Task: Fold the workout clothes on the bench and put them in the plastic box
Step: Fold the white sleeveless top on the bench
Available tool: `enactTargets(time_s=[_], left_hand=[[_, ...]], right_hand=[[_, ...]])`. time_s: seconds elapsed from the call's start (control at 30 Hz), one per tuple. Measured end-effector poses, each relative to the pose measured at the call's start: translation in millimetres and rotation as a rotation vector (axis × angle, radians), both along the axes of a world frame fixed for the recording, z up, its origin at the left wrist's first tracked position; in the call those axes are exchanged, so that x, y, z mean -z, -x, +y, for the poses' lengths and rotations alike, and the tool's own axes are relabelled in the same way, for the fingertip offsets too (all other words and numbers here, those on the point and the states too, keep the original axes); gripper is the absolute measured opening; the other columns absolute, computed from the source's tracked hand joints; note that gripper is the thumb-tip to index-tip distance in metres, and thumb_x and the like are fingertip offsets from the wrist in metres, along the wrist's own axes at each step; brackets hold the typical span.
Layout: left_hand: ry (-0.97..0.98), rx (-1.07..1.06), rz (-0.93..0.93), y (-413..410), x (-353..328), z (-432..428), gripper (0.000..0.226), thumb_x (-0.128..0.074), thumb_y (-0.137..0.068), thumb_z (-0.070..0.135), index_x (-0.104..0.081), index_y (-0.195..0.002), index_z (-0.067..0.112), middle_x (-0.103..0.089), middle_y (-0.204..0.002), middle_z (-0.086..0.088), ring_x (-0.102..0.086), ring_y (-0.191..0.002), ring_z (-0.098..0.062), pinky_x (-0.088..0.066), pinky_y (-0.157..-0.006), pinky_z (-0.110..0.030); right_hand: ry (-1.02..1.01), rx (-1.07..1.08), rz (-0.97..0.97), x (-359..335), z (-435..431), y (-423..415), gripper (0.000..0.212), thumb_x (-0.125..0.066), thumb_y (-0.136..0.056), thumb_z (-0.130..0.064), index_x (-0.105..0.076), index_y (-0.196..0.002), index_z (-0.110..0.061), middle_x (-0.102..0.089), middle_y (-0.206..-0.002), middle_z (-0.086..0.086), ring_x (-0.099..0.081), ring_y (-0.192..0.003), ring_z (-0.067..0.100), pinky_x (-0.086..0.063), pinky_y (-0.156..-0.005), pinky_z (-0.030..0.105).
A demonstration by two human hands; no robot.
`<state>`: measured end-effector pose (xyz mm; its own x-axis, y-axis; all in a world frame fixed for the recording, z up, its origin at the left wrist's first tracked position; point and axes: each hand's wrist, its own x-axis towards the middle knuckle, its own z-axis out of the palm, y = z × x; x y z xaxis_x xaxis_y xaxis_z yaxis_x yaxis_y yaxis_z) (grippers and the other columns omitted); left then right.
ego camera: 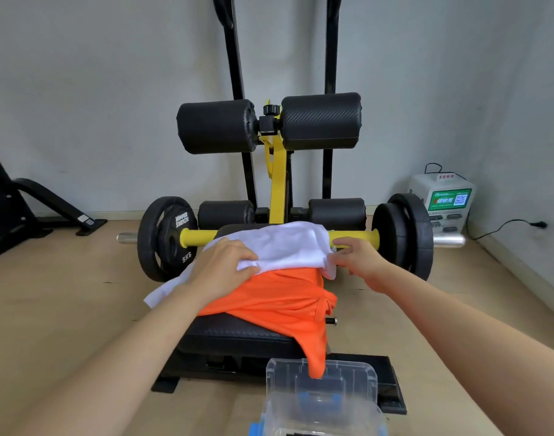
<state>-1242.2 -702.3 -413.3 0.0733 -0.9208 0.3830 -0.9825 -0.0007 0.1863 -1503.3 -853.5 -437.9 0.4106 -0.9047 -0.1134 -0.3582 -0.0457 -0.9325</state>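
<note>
Grasps white shirt (285, 245), over orange shirt (285, 302) on the surface (238, 333): left hand (220, 269) fingers (244, 262) curled at 9 o'clock, right hand (360, 262) pinching at 3. Plastic box (321, 393) at 6 o'clock on wooden floor (80, 309).

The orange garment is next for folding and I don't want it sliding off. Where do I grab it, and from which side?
Probably the drooping corner of the orange garment, from the near right: it hangs free off the bench down to the plastic box. Its far end lies under the white garment.
</note>
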Motion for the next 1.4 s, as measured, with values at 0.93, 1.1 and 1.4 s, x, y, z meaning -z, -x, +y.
enactTargets(time_s=[0.93, 1.1, 1.4], left_hand=[[0.008, 0.264, 0.008, 96.7, -2.3, 26.6, 0.041, -0.054, -0.084, 0.061, -0.073, -0.109, 0.034, -0.072, -0.11, 0.015, -0.062, -0.103, -0.014, -0.051, -0.085, -0.039], [-0.086, 0.292, -0.042, 129.7, 9.8, 6.1, 0.045, -0.061, -0.08, 0.04, -0.067, -0.123, 0.033, -0.066, -0.127, 0.011, -0.056, -0.116, -0.019, -0.047, -0.091, -0.038], [-0.114, 0.317, 0.014, 120.2, 21.7, 13.6, 0.043, -0.065, -0.071, 0.034, -0.072, -0.114, 0.035, -0.069, -0.113, 0.017, -0.059, -0.108, -0.014, -0.049, -0.089, -0.037]], right_hand=[[-0.269, -0.144, 0.098, 14.9, 48.7, 68.7, 0.034, -0.068, -0.09, -0.042, -0.068, -0.105, -0.011, -0.069, -0.104, 0.015, -0.067, -0.085, 0.025, -0.061, -0.076, 0.039], [-0.604, -0.14, -0.037, 27.1, 59.2, 54.9, 0.058, -0.048, -0.099, -0.052, -0.057, -0.122, 0.001, -0.065, -0.101, 0.02, -0.067, -0.092, 0.038, -0.058, -0.084, 0.047], [-0.664, -0.04, -0.39, 28.1, 62.0, 42.5, 0.024, -0.067, -0.09, -0.004, -0.065, -0.114, -0.004, -0.07, -0.106, 0.011, -0.067, -0.088, 0.021, -0.057, -0.072, 0.031]])
